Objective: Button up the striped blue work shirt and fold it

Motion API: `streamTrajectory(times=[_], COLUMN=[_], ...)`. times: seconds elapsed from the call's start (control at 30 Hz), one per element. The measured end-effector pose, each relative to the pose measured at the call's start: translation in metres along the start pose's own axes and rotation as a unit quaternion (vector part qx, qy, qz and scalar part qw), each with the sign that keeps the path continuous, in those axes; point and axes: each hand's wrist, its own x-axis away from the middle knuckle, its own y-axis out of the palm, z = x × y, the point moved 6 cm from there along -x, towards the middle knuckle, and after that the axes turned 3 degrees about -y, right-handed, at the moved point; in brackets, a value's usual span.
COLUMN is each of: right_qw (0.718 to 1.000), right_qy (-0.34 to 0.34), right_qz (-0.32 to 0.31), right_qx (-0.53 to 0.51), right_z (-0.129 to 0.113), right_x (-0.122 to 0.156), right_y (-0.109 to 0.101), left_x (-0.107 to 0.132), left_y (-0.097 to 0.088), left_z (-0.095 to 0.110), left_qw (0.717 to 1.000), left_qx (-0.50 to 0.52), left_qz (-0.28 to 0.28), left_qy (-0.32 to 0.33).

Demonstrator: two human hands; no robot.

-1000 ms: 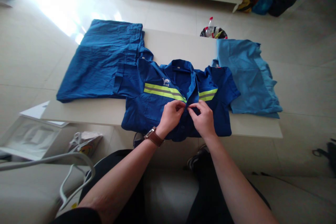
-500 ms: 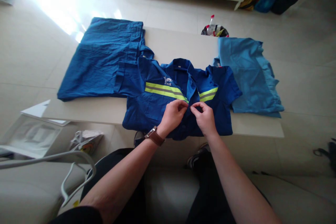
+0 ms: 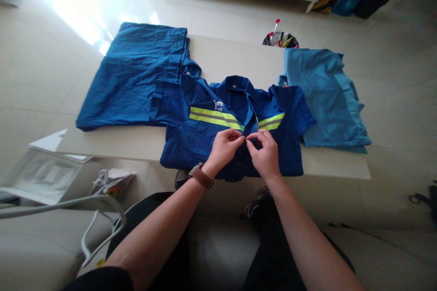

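The dark blue shirt (image 3: 201, 141) lies face up at the middle of the surface (image 3: 235, 57), collar toward the far edge, its lower part reaching just past the near edge. Both hands are pinched on its front opening, just below the yellow-green stripes: the left hand (image 3: 225, 148) and the right hand (image 3: 263, 153) nearly meet at the fingertips. The step in hand looks like fine work where the two front edges come together, perhaps at a button, though the fingers hide that spot. The next move there seems to call for small fingertip motions, with the edges kept lined up and the cloth flat. Beside one sleeve, a blue folded garment (image 3: 133, 77) covers the far left corner; beside the other, a light blue garment (image 3: 321, 100) covers the far right corner and overhangs the right end. The near corners are bare. Beyond the far edge stands a bin (image 3: 289, 40) with a bottle (image 3: 275, 37) in it.
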Motion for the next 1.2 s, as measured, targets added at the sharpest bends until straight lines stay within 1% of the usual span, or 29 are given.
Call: streamTrajectory(times=[0.17, 0.3, 0.43, 0.67, 0.8, 0.93, 1.1, 1.2], right_qw=[1.0, 1.0, 1.0, 0.998, 0.997, 0.997, 0.996, 0.995], right_qy=[0.002, 0.004, 0.012, 0.05, 0.058, 0.058, 0.046, 0.051], right_qz=[0.006, 0.0, -0.009, 0.0, 0.005, 0.009, 0.022, 0.036], right_qx=[-0.008, -0.02, -0.027, -0.044, -0.053, -0.06, -0.069, -0.081], right_z=[0.004, 0.007, 0.008, 0.014, 0.014, 0.013, 0.011, 0.013], right_x=[0.0, -0.001, -0.001, 0.0, 0.001, 0.001, 0.0, 0.0], right_y=[0.0, 0.001, 0.002, 0.001, 0.0, -0.001, -0.004, -0.005], left_x=[0.0, -0.002, -0.003, -0.005, -0.004, -0.003, -0.006, -0.007], left_y=[0.0, 0.004, 0.003, 0.002, 0.002, 0.004, 0.001, 0.001], left_z=[-0.001, -0.006, -0.005, -0.01, -0.008, -0.006, -0.006, -0.006], left_qw=[1.0, 0.998, 0.998, 0.996, 0.996, 0.995, 0.998, 0.999], left_qx=[-0.011, 0.027, 0.062, 0.068, 0.067, 0.081, 0.058, 0.046], left_qz=[-0.015, -0.045, -0.023, -0.024, -0.021, -0.042, -0.025, -0.027], left_qy=[-0.015, -0.028, -0.009, -0.051, -0.046, -0.045, -0.022, -0.012])
